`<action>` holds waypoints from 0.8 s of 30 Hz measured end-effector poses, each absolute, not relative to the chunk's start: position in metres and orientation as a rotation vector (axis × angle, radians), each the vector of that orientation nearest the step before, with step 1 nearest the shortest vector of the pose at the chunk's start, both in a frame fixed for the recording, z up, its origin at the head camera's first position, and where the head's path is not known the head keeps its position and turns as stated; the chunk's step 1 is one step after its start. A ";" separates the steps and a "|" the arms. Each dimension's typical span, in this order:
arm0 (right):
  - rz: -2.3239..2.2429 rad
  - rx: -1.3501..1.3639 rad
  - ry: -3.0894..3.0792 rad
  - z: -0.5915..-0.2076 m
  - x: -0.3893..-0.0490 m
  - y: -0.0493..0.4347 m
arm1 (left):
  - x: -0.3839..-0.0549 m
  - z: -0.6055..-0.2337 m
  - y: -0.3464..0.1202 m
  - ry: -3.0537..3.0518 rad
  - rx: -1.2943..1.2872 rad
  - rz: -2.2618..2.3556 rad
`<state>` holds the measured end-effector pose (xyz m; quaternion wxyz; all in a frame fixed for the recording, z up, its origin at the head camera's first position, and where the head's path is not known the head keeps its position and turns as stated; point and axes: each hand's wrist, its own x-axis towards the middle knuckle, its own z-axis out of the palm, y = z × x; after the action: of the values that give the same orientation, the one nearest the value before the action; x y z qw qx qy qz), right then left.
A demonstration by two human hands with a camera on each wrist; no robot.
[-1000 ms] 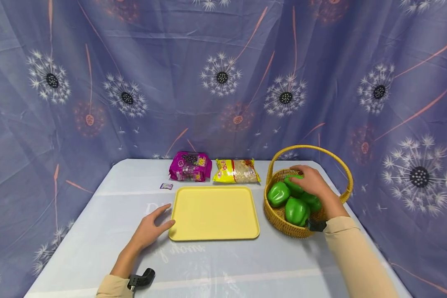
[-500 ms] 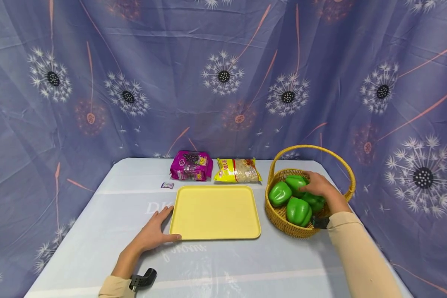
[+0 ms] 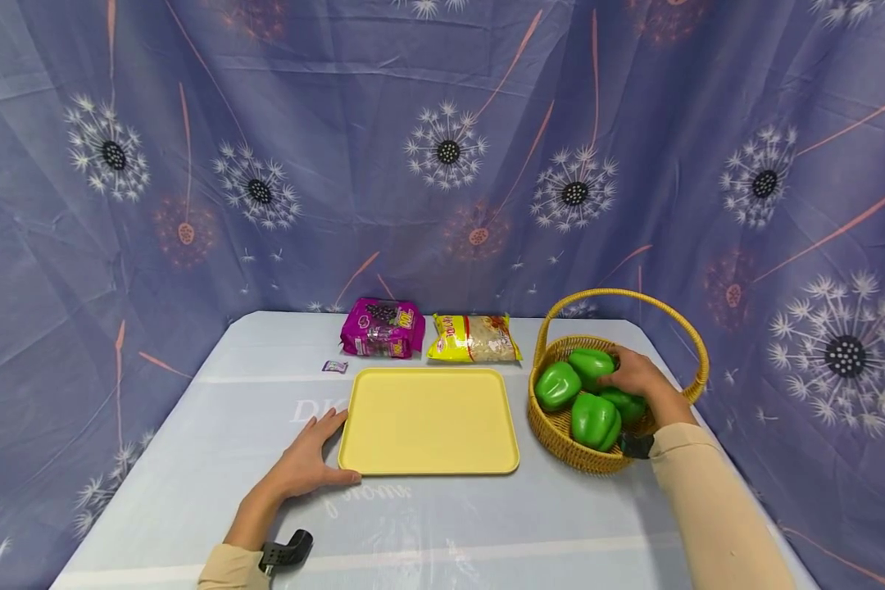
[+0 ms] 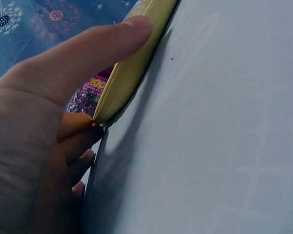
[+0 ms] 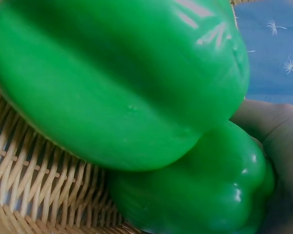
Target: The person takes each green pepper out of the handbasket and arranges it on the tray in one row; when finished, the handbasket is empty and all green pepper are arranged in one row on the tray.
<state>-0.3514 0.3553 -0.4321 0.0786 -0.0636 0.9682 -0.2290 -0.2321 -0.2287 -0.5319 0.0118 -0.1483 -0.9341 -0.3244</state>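
Observation:
The left hand [image 3: 304, 460] spans the near left corner of a yellow tray [image 3: 428, 422]. Its thumb [image 4: 132, 36] lies along the tray's near edge, with the other fingers along the left side. The right hand [image 3: 637, 377] reaches into a wicker basket [image 3: 560, 442] that holds several green bell peppers. It grips the right end of the rear bell pepper [image 3: 588, 365], though the fingertips are hidden. In the right wrist view, a large green bell pepper [image 5: 117, 83] blocks part of another pepper [image 5: 195, 190] against the hand.
Behind the tray lie a purple snack bag [image 3: 383, 329] and a yellow bag with a clear window [image 3: 474, 338]. A small purple packet [image 3: 335, 366] sits left of the tray. The basket's tall handle [image 3: 630, 293] arches over it. A patterned curtain [image 3: 369, 197] hangs behind the table.
The left hand has come in to the tray's corner and now touches it. The right hand has shifted to the right across the rear pepper. The tray and bags stay in place.

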 end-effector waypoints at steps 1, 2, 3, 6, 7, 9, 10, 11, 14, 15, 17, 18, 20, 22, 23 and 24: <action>-0.682 -0.184 2.899 -0.432 -0.352 0.356 | -0.232 -0.532 -0.229 -2.916 -0.457 -1.012; -0.678 -0.182 2.902 -0.432 -0.352 0.356 | -0.232 -0.531 -0.228 -2.921 -0.451 -1.015; -0.675 -0.178 2.906 -0.432 -0.352 0.356 | -0.232 -0.531 -0.228 -2.926 -0.445 -1.016; -0.668 -0.180 2.916 -0.433 -0.353 0.357 | -0.232 -0.532 -0.228 -2.933 -0.435 -1.010; -0.668 -0.181 2.920 -0.433 -0.353 0.357 | -0.232 -0.532 -0.228 -2.934 -0.433 -1.007; -0.664 -0.177 2.926 -0.434 -0.353 0.358 | -0.232 -0.533 -0.228 -2.935 -0.429 -1.004; -0.663 -0.176 2.930 -0.435 -0.353 0.359 | -0.232 -0.533 -0.228 -2.936 -0.429 -1.004; -0.665 -0.174 2.932 -0.435 -0.353 0.359 | -0.232 -0.534 -0.228 -2.939 -0.429 -1.004; -0.671 -0.170 2.948 -0.435 -0.352 0.360 | -0.231 -0.534 -0.227 -2.948 -0.420 -1.004; -0.675 -0.166 2.955 -0.435 -0.351 0.360 | -0.231 -0.534 -0.226 -2.951 -0.418 -1.003; -0.676 -0.160 2.973 -0.434 -0.351 0.360 | -0.231 -0.535 -0.226 -2.957 -0.412 -1.001; -0.683 -0.154 2.982 -0.434 -0.350 0.360 | -0.230 -0.535 -0.225 -2.960 -0.408 -0.997; -0.699 -0.152 2.996 -0.432 -0.350 0.359 | -0.230 -0.534 -0.225 -2.965 -0.394 -0.994; -0.722 -0.149 3.006 -0.430 -0.350 0.357 | -0.229 -0.533 -0.226 -2.957 -0.378 -1.000; -0.736 -0.146 3.011 -0.429 -0.350 0.356 | -0.229 -0.532 -0.226 -2.952 -0.378 -0.998; -0.745 -0.145 3.014 -0.428 -0.350 0.355 | -0.229 -0.532 -0.226 -2.946 -0.381 -0.999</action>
<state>-0.3496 0.3554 -0.4280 0.0165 -0.0467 0.9696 -0.2397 -0.2292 -0.2258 -0.5319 0.0039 -0.1216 -0.9400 -0.3187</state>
